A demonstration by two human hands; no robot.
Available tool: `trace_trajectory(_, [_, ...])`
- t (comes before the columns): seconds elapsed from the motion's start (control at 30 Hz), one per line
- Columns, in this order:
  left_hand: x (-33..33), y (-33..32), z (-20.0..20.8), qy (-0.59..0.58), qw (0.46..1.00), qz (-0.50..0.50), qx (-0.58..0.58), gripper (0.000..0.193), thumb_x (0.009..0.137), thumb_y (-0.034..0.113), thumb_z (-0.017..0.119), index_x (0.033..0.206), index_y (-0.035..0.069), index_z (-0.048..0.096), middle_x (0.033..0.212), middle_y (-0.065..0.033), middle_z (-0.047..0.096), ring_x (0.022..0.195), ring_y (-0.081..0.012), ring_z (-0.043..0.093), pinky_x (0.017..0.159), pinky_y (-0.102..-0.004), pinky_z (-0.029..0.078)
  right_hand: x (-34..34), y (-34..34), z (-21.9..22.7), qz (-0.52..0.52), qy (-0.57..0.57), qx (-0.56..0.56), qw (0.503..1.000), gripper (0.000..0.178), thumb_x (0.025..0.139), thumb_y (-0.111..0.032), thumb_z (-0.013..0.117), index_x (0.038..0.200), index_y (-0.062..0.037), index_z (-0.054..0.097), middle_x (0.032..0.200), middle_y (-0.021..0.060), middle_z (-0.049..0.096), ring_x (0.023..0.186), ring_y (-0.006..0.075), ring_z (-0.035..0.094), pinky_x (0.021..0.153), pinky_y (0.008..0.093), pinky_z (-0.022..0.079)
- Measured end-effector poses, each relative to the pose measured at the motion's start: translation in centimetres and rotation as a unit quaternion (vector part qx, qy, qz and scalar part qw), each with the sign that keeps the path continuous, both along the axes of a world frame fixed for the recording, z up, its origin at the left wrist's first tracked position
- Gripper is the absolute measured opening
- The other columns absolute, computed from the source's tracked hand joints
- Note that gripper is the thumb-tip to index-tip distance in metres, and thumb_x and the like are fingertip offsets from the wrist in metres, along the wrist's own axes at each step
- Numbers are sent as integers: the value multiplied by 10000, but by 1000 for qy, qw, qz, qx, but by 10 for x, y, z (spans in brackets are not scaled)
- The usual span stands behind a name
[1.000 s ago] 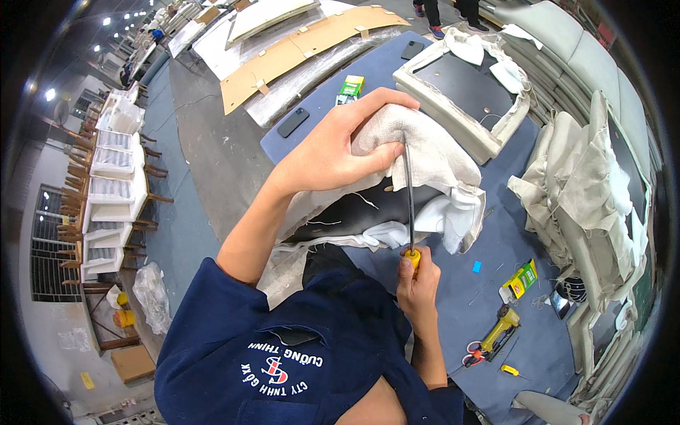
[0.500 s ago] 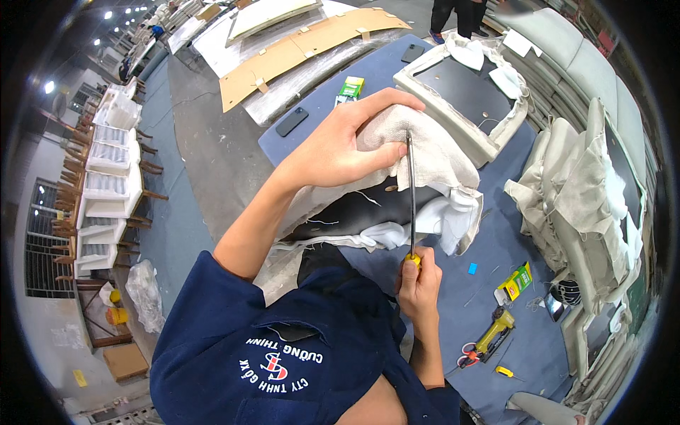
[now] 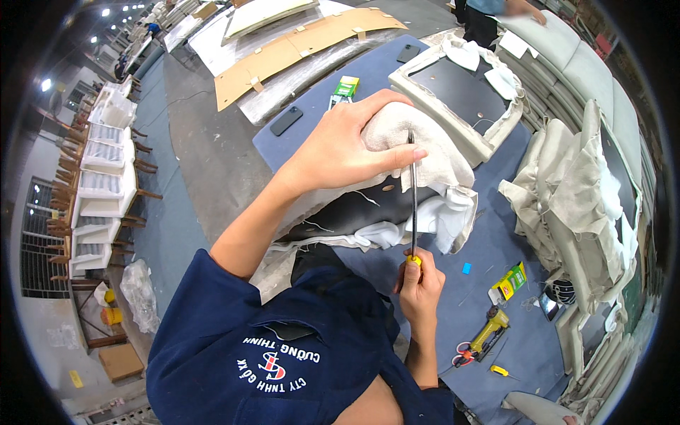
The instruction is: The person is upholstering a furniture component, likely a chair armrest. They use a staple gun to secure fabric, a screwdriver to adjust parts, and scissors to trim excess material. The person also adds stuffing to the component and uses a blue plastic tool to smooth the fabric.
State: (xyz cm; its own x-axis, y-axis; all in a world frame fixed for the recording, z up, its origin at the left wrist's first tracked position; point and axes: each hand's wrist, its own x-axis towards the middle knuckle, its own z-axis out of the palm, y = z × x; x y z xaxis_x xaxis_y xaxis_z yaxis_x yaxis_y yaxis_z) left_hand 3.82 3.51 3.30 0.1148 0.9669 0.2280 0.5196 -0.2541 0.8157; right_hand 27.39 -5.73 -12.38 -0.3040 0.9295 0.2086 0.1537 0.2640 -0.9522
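Note:
My left hand grips the rounded corner of a beige fabric-covered seat cushion, fingers over the far side. Its thumb lies across the metal shaft of a long screwdriver. My right hand is wrapped round the screwdriver's yellow handle, below the cushion. The shaft points away from me, and its tip meets the fabric; whether it goes in, I cannot tell. The cushion's black underside faces me, with white padding and loose fabric edges around it.
Behind the cushion lies a similar beige panel on the blue table. More covered pieces are stacked at right. A yellow-green staple gun, red-handled scissors, a small yellow screwdriver and a phone lie about. A person stands beyond.
My left thumb has slid right and now crosses over the shaft. The right hand keeps its hold on the handle. More of the person at the back shows, including an arm.

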Motion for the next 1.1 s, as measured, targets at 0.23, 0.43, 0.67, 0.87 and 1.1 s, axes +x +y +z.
trace_trajectory(0.23, [3, 8, 4, 35, 999, -17, 12, 486, 849, 318, 810, 1193, 19, 643, 1002, -81, 710, 903, -137, 654, 834, -304, 524, 13, -5, 18, 5, -34, -18, 999, 308, 1088, -272, 474, 1024, 4, 592, 583, 23, 530, 491, 96, 512, 484, 264, 395])
trace_trajectory(0.43, [6, 11, 1, 35, 999, -21, 9, 479, 854, 338, 806, 1161, 6, 649, 981, -86, 709, 892, -147, 654, 826, -310, 524, 37, -4, 52, 38, -71, -117, 990, 223, 1049, -205, 528, 1005, -4, 613, 636, 89, 549, 527, 174, 567, 536, 327, 451])
trace_trajectory(0.67, [9, 8, -4, 80, 995, 35, 52, 404, 881, 341, 778, 1088, 10, 672, 927, -105, 711, 845, -179, 667, 788, -321, 519, 9, 15, 11, 57, 58, -89, 993, 368, 1089, -340, 487, 938, -16, 579, 585, 10, 517, 445, 79, 451, 435, 254, 353])
trace_trajectory(0.87, [35, -8, -7, 100, 986, 79, 109, 453, 855, 457, 740, 1045, 49, 688, 969, -172, 709, 904, -402, 699, 762, -446, 564, -60, 48, 13, 146, 368, -209, 894, 466, 1080, -471, 459, 937, -30, 512, 592, 53, 508, 431, 95, 435, 392, 241, 328])
trace_trajectory(1.1, [0, -7, -8, 52, 994, 86, 52, 448, 856, 349, 799, 1133, 30, 651, 977, -100, 700, 888, -213, 674, 785, -340, 537, -45, 16, 3, 72, 372, -188, 906, 319, 1073, -330, 522, 1064, -14, 474, 664, 61, 523, 477, 109, 490, 439, 245, 402])
